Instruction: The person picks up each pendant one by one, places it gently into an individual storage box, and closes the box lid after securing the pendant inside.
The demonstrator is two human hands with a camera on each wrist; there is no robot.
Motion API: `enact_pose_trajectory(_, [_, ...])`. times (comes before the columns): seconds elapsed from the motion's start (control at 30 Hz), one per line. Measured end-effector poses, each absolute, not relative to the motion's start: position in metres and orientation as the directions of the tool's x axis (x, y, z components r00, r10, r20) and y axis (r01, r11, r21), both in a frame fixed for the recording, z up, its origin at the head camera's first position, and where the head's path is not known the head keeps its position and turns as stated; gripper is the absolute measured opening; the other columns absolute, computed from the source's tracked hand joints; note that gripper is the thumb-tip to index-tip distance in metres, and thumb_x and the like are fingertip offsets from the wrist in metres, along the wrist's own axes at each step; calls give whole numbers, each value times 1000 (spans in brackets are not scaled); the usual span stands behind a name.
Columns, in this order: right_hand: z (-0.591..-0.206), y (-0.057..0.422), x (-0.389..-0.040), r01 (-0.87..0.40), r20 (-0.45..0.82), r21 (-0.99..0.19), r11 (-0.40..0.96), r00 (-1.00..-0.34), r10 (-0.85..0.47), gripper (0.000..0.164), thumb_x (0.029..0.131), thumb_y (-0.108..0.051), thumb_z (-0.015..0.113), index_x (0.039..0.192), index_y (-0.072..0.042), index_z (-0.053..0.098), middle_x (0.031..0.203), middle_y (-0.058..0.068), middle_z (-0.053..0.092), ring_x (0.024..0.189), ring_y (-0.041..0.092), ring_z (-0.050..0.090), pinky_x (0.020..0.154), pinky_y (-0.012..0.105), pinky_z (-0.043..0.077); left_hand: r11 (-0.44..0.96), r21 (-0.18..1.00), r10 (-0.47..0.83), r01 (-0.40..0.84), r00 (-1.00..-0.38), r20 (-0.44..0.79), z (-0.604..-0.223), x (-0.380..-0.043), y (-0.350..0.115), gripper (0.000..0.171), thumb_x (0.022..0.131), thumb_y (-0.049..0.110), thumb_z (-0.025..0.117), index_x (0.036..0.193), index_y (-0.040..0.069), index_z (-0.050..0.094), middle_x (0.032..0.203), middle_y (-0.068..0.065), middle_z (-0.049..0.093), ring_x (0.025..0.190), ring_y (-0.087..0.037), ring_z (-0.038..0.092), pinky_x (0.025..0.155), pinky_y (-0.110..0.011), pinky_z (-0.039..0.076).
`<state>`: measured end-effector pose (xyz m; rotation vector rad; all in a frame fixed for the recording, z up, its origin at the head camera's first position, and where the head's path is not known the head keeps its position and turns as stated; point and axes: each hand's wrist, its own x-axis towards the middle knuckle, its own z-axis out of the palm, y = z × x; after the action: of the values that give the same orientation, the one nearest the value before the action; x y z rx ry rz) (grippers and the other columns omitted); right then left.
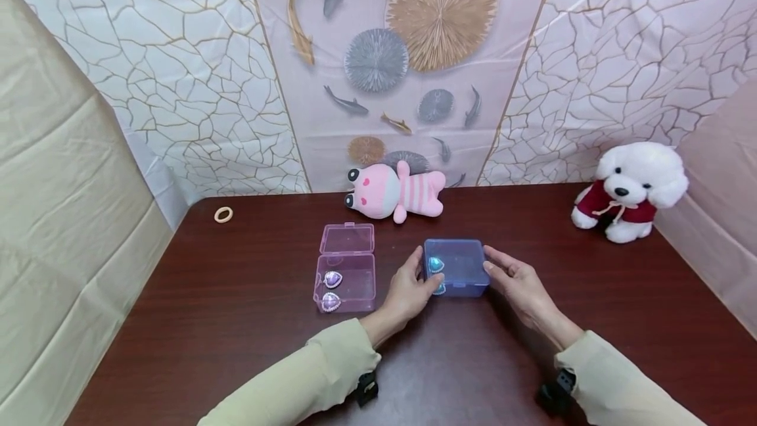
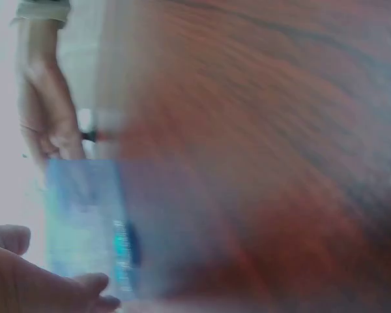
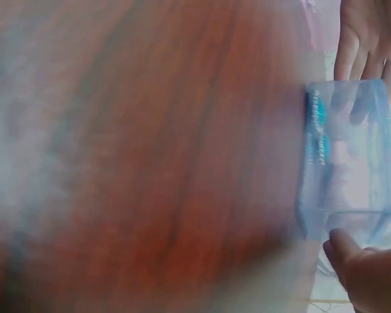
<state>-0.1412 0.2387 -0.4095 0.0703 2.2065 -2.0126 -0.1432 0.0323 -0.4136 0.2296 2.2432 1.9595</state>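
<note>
A blue see-through plastic box [image 1: 464, 265] with its lid down sits on the table in the head view. Two blue heart-shaped gems [image 1: 435, 265] show inside it, toward its left. My left hand [image 1: 408, 291] holds the box's left side, thumb at the front corner and fingers along the side. At the right side my right hand [image 1: 523, 288] grips the box with thumb and fingers. Left of them stands a pink see-through box [image 1: 345, 281], lid tipped back, holding two purple heart gems [image 1: 332, 279] with beaded rims. Both wrist views are blurred but show hands at opposite ends of the blue box [image 3: 348, 163].
Behind the boxes a pink striped plush toy [image 1: 393, 192] lies on its side. A white plush dog [image 1: 633, 192] in a red top sits at the back right. A small pale ring [image 1: 223, 215] lies at the back left of the dark wooden table [image 1: 225, 321].
</note>
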Motion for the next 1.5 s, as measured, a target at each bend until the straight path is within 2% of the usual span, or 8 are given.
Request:
enact_pose_trajectory(0.13, [-394,232,-143,88,-88,-996,14,-996,-13,59,99,-17,49,145,8,24,144,24,38,103,-7,55,90,13,48,137,988,303,65,-953,21,-391,-133,7,77,88,18,67,148,0,22,153,-14,25,139,-27,28,110,-44,31])
enact_pose_trajectory(0.33, [-361,186,-152,-43,37,-986,-161,-999,36,50,96,-9,52,139,11,35,109,-8,62,105,5,61,96,23,47,152,974,263,169,-957,125,-368,-132,-69,86,83,13,72,150,3,18,156,-10,19,142,-26,20,112,-43,28])
enact_pose_trajectory(0.57, [-358,110,-169,139,-129,-944,-300,-990,-52,43,97,1,44,138,9,37,132,21,47,98,5,59,104,30,43,233,971,216,53,-976,2,-393,-140,-143,95,81,10,73,150,-1,8,157,-18,9,143,-34,12,114,-45,22])
enact_pose_trajectory(0.73, [-374,74,-186,233,-243,-923,-307,-970,-7,42,95,4,45,137,9,39,130,22,44,105,14,51,111,41,35,211,977,275,-14,-959,-73,-413,-136,-152,101,77,4,76,148,-6,6,156,-23,7,142,-37,11,113,-45,23])
enact_pose_trajectory(1.03, [-399,47,-205,305,-333,-907,-291,-942,49,46,94,6,44,138,11,35,126,28,46,115,30,48,108,42,38,102,995,295,-5,-955,-35,-425,-134,-147,87,77,-8,70,145,-11,16,149,-30,24,136,-38,28,106,-41,33])
enact_pose_trajectory(1.2, [-403,45,-211,308,-333,-908,-283,-942,43,43,94,4,46,136,10,41,128,29,51,106,25,56,100,37,46,96,995,295,1,-955,-27,-426,-135,-146,82,79,-9,68,145,-10,19,146,-31,30,133,-38,35,104,-42,36])
enact_pose_trajectory(1.37, [-401,43,-211,272,-299,-924,-267,-952,62,37,91,9,49,128,8,52,102,16,62,78,10,59,71,20,51,104,995,286,1,-958,-28,-427,-136,-147,79,80,-9,66,145,-10,20,145,-31,32,131,-39,38,103,-42,38])
enact_pose_trajectory(1.5, [-398,44,-209,218,-243,-939,-265,-968,66,33,89,12,50,121,9,56,95,12,62,79,12,62,64,16,50,112,994,269,-5,-963,-35,-427,-136,-148,78,81,-9,67,145,-9,23,145,-30,33,129,-38,41,101,-40,41])
